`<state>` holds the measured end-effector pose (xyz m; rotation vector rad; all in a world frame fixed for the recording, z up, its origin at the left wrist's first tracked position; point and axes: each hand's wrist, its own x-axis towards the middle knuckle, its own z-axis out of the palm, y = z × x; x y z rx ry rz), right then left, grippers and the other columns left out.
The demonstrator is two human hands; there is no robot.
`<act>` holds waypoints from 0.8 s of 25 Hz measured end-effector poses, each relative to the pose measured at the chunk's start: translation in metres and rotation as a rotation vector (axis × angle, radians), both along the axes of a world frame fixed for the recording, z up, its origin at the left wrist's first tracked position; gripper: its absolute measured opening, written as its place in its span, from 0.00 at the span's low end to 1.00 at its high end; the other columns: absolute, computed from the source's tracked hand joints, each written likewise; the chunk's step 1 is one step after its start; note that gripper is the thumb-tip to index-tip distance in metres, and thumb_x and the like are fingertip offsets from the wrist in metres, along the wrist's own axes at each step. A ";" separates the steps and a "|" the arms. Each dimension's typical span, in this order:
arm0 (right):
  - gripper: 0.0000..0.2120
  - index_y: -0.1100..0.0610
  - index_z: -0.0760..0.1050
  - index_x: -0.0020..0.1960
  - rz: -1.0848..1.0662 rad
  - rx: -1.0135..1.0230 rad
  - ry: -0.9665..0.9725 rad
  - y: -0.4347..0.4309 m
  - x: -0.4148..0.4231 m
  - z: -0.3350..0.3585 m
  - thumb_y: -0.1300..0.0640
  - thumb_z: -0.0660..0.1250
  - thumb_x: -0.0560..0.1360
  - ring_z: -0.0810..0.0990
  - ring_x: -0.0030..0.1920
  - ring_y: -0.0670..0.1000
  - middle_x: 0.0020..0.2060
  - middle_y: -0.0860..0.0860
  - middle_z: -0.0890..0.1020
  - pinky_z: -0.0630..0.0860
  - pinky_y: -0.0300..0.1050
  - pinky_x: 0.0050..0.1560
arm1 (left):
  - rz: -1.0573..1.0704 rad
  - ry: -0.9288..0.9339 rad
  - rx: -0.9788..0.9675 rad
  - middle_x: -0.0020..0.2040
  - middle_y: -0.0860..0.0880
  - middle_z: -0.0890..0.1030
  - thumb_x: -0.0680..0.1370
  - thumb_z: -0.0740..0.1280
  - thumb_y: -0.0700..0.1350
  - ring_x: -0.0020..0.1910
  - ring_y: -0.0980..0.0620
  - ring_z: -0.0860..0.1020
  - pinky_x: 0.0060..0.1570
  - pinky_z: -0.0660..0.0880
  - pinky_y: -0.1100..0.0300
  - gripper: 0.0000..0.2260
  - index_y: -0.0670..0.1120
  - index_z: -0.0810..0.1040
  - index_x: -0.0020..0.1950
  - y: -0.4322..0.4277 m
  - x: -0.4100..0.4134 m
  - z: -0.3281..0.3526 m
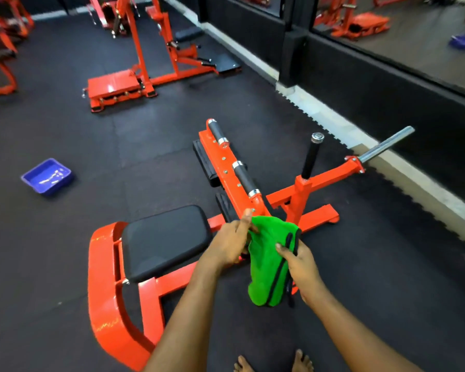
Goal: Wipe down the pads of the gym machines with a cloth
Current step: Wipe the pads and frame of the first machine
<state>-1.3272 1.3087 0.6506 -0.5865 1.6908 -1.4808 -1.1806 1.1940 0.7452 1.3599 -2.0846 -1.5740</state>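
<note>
A bright green cloth (pixel 266 259) with a dark edge hangs bunched between both hands, in the air above the orange machine. My left hand (pixel 230 244) pinches its upper left part, thumb up. My right hand (pixel 300 265) grips its right edge. To the left, just below the hands, lies the machine's black seat pad (pixel 164 241) on the orange frame (pixel 105 299). Smaller black pads (pixel 206 163) sit under the orange lever arm with its two black roller grips (pixel 243 178). The cloth touches no pad.
A blue tray (pixel 47 176) with liquid stands on the black floor at left. Another orange machine (pixel 145 73) stands further back. A steel weight peg (pixel 385 143) sticks out to the right toward the mirrored wall (pixel 387 84). My bare feet (pixel 273 363) are at the bottom edge.
</note>
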 end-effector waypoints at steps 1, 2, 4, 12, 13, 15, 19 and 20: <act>0.18 0.55 0.80 0.57 -0.046 0.044 0.028 0.008 -0.007 -0.011 0.50 0.72 0.69 0.84 0.56 0.55 0.52 0.52 0.86 0.77 0.60 0.63 | 0.028 -0.001 -0.094 0.44 0.42 0.85 0.75 0.45 0.77 0.40 0.45 0.84 0.39 0.82 0.48 0.40 0.47 0.84 0.50 -0.004 -0.003 0.005; 0.15 0.54 0.81 0.57 -0.086 0.095 0.031 0.016 -0.011 -0.017 0.51 0.71 0.71 0.84 0.55 0.55 0.52 0.51 0.86 0.77 0.62 0.63 | 0.054 -0.004 -0.212 0.42 0.44 0.85 0.76 0.46 0.75 0.40 0.45 0.84 0.44 0.81 0.46 0.38 0.47 0.83 0.46 -0.011 -0.007 0.006; 0.11 0.52 0.80 0.58 -0.171 0.209 0.047 0.031 -0.016 -0.027 0.56 0.70 0.76 0.84 0.56 0.57 0.52 0.52 0.86 0.77 0.60 0.62 | 0.076 -0.006 -0.423 0.42 0.47 0.84 0.79 0.49 0.68 0.44 0.44 0.82 0.49 0.78 0.45 0.30 0.47 0.80 0.45 -0.024 -0.017 0.010; 0.21 0.64 0.71 0.69 -0.487 0.444 0.162 -0.014 0.038 -0.004 0.64 0.66 0.77 0.79 0.57 0.68 0.56 0.68 0.81 0.73 0.56 0.55 | -0.473 -0.315 -0.854 0.75 0.50 0.69 0.79 0.54 0.63 0.75 0.44 0.63 0.72 0.61 0.45 0.24 0.57 0.76 0.70 -0.103 -0.037 0.014; 0.23 0.62 0.69 0.72 -0.475 0.448 0.155 -0.027 0.053 -0.002 0.64 0.66 0.77 0.80 0.57 0.68 0.55 0.68 0.82 0.73 0.55 0.54 | -0.578 -0.345 -0.884 0.73 0.51 0.72 0.78 0.53 0.64 0.74 0.44 0.64 0.72 0.61 0.45 0.25 0.56 0.78 0.67 -0.114 -0.042 0.014; 0.29 0.57 0.65 0.76 -0.492 0.504 0.166 -0.052 0.091 -0.003 0.63 0.66 0.77 0.81 0.53 0.67 0.52 0.67 0.83 0.74 0.55 0.49 | -0.725 -0.302 -0.999 0.57 0.50 0.80 0.79 0.53 0.64 0.62 0.43 0.74 0.65 0.68 0.46 0.23 0.53 0.82 0.58 -0.132 -0.053 0.009; 0.30 0.53 0.64 0.78 -0.605 0.574 0.095 -0.074 0.155 0.000 0.62 0.65 0.77 0.82 0.51 0.67 0.48 0.66 0.83 0.75 0.55 0.47 | -0.803 -0.186 -1.258 0.43 0.53 0.77 0.79 0.55 0.63 0.46 0.46 0.72 0.47 0.70 0.52 0.19 0.52 0.79 0.46 -0.147 -0.066 0.001; 0.28 0.53 0.66 0.77 -0.683 0.555 0.050 -0.079 0.154 0.001 0.62 0.65 0.78 0.82 0.51 0.67 0.49 0.67 0.83 0.76 0.55 0.48 | -0.838 -0.181 -1.284 0.43 0.53 0.77 0.79 0.56 0.64 0.46 0.47 0.71 0.45 0.68 0.53 0.19 0.53 0.79 0.46 -0.151 -0.069 -0.001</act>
